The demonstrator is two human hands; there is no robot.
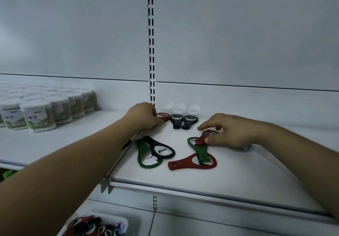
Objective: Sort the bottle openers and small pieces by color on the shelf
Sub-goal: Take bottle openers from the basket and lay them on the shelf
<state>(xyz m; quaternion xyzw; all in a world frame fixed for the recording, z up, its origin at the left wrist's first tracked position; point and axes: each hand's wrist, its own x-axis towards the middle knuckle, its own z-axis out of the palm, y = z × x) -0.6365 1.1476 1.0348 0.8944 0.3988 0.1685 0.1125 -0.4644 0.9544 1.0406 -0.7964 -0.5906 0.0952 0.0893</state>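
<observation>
Head view: left hand (145, 115), centre frame, fingers curled round a small red piece (164, 116) beside two black pieces (176, 121) on the shelf (238, 171); right hand (231, 131), centre right, pinches a second red piece (202, 138) over a green opener (200, 149).

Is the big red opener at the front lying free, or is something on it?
Covered: the red opener lies flat on the shelf with a green opener crossing over its ring.
</observation>
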